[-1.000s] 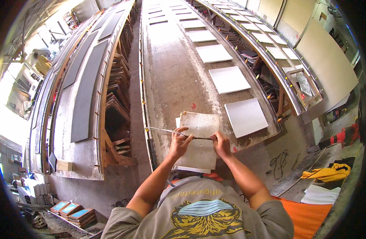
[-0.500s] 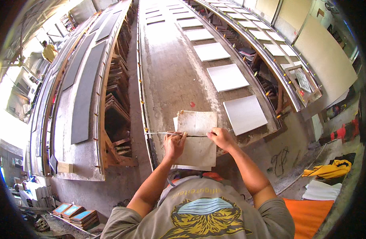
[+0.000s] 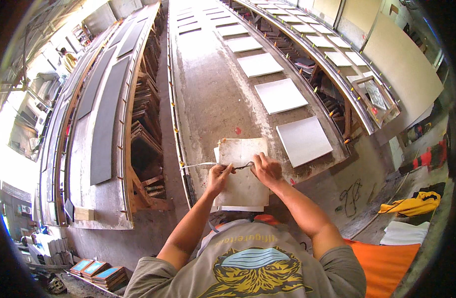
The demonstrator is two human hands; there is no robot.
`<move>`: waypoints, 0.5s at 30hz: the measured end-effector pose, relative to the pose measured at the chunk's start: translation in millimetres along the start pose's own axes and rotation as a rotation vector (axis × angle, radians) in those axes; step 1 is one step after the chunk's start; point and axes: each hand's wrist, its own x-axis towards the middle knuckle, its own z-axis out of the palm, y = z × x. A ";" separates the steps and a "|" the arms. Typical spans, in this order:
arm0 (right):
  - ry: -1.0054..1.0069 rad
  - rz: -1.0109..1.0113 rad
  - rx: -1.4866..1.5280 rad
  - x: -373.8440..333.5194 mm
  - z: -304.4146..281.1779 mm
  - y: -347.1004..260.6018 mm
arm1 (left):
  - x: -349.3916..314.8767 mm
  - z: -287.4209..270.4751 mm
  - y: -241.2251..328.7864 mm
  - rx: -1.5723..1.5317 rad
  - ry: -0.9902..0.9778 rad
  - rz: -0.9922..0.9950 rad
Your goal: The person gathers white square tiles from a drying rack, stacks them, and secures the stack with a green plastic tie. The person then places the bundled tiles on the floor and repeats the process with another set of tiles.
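A dark thin cord (image 3: 243, 167) runs between my hands, slack and bent into a small loop near the right one. My left hand (image 3: 220, 178) is closed, pinching the cord's left end with thumb and fingers. My right hand (image 3: 266, 170) grips the other end, its fingers curled. From beside my left hand a white strip (image 3: 200, 164) stretches to the table's left edge. Beneath both hands lies a stack of worn off-white sheets (image 3: 243, 191) at the near end of the long table. The exact fingertip hold on the cord is partly hidden.
White square panels (image 3: 305, 141) line the right side of the long brown table (image 3: 208, 99). Another long table with dark panels (image 3: 106, 119) stands left. To the right, a table bears white sheets and a wooden frame (image 3: 374, 97). Orange cloth (image 3: 387, 263) lies low right. Another person (image 3: 67, 60) is far left.
The cord has gone from straight across the sheets to slack and looped. My right hand has shifted slightly left and turned; my left hand has moved a little to the right.
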 end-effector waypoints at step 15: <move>-0.535 0.260 0.792 13.4 -62.2 38.5 | 1.2 6.0 3.2 0.143 0.042 -0.132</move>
